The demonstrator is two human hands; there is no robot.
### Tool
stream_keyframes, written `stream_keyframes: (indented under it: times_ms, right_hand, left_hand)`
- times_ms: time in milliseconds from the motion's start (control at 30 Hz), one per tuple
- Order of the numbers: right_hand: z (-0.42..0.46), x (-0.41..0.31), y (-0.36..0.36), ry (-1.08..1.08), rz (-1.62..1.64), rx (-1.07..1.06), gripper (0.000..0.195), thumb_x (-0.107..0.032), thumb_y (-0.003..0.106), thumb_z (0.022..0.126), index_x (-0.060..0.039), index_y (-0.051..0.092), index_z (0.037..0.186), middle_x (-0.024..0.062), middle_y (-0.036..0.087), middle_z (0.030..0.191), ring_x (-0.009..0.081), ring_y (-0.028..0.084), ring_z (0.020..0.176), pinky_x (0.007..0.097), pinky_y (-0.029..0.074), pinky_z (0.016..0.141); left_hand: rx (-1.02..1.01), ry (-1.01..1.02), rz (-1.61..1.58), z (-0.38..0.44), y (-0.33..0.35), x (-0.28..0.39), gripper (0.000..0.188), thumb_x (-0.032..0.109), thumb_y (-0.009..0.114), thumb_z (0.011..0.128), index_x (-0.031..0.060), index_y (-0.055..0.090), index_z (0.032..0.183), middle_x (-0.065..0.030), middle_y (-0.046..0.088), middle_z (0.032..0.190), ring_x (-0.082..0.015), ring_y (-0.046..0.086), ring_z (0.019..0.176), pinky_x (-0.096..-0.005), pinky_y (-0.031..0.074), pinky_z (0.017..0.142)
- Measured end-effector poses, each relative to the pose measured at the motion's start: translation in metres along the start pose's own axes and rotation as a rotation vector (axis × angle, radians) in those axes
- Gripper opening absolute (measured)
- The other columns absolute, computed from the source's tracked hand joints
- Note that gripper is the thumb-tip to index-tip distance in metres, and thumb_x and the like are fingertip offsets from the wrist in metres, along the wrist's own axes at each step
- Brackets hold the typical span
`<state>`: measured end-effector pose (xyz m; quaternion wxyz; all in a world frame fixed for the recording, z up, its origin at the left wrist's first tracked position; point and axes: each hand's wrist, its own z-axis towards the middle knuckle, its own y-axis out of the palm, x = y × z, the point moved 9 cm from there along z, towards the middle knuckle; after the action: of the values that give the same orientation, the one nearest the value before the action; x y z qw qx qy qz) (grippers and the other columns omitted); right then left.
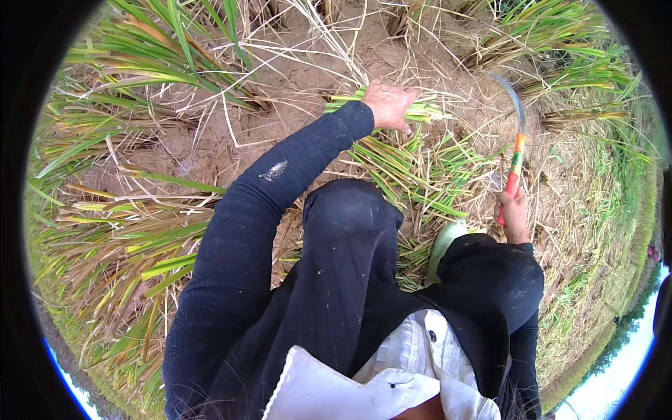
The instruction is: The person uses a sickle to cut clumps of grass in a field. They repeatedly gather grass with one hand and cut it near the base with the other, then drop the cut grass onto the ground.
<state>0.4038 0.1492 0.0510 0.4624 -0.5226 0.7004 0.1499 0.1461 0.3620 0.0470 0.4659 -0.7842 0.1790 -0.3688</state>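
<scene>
My left hand [389, 106] rests over a small bundle of cut green stalks [422, 111] in front of my knees, its fingers partly bent around them; how firmly it holds them is unclear. More cut stalks [391, 163] lie on the ground just below that hand. On the right, my right hand [515, 212] grips the red handle of a sickle [516, 157]. The sickle's curved metal blade points forward, away from me, above the soil and apart from the bundle.
Standing clumps of leafy grass-like crop [142, 231] crowd the left side. Further clumps stand at the front left and front right [567, 68]. Dry straw lies across the brown soil [294, 79]. A pale green boot [446, 247] shows beside my right knee.
</scene>
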Motion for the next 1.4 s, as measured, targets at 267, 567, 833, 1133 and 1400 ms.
stream_keyframes:
  times_ms: [267, 567, 833, 1133, 1400]
  right_hand:
    - [-0.054, -0.025, 0.033, 0.05, -0.446, -0.275, 0.027, -0.001, 0.055, 0.071, -0.0036, 0.045, 0.096, 0.003, 0.047, 0.059, 0.0122, 0.044, 0.038, 0.0261, 0.035, 0.035]
    - [-0.018, -0.035, 0.027, 0.066, -0.406, -0.274, 0.031, -0.003, 0.056, 0.071, -0.004, 0.049, 0.1, 0.0002, 0.045, 0.056, 0.0101, 0.044, 0.039, 0.0254, 0.036, 0.036]
    - [0.02, -0.041, 0.008, 0.123, -0.373, -0.398, 0.032, -0.005, 0.057, 0.07, -0.0067, 0.049, 0.101, -0.0003, 0.047, 0.062, 0.0094, 0.044, 0.043, 0.0247, 0.036, 0.04]
    - [0.101, -0.018, -0.06, -0.056, -0.026, -0.321, 0.034, -0.006, 0.058, 0.073, -0.0037, 0.05, 0.106, -0.0007, 0.046, 0.073, 0.0086, 0.046, 0.058, 0.0249, 0.04, 0.052]
    - [0.122, 0.025, -0.151, -0.288, 0.164, -0.148, 0.037, -0.005, 0.059, 0.07, -0.0031, 0.049, 0.106, 0.0028, 0.05, 0.077, 0.0151, 0.048, 0.069, 0.028, 0.043, 0.066]
  left_hand:
    - [0.112, -0.175, 0.026, -0.025, 0.076, -0.099, 0.102, 0.042, 0.077, 0.06, 0.0221, 0.02, 0.142, -0.0191, 0.022, 0.144, -0.0377, 0.014, 0.135, -0.0551, 0.005, 0.107]
    - [0.035, -0.157, 0.065, -0.027, 0.125, -0.111, 0.089, 0.041, 0.065, 0.073, 0.0227, 0.014, 0.144, -0.0216, 0.016, 0.145, -0.037, 0.01, 0.136, -0.0515, 0.003, 0.108]
    - [-0.216, -0.257, 0.171, -0.021, 0.132, -0.097, 0.096, 0.038, 0.066, 0.073, 0.0196, 0.004, 0.145, -0.0234, 0.003, 0.147, -0.0389, 0.005, 0.136, -0.0545, 0.0, 0.106]
    - [-0.489, -0.415, 0.28, 0.008, 0.174, -0.144, 0.079, 0.029, 0.054, 0.08, 0.0266, 0.007, 0.144, -0.0187, 0.01, 0.148, -0.0378, 0.023, 0.132, -0.0564, 0.017, 0.102]
    - [-0.426, -0.36, 0.021, 0.125, 0.03, -0.06, 0.04, 0.025, 0.062, 0.068, 0.0083, 0.065, 0.104, -0.0184, 0.065, 0.092, -0.031, 0.062, 0.089, -0.0382, 0.048, 0.079]
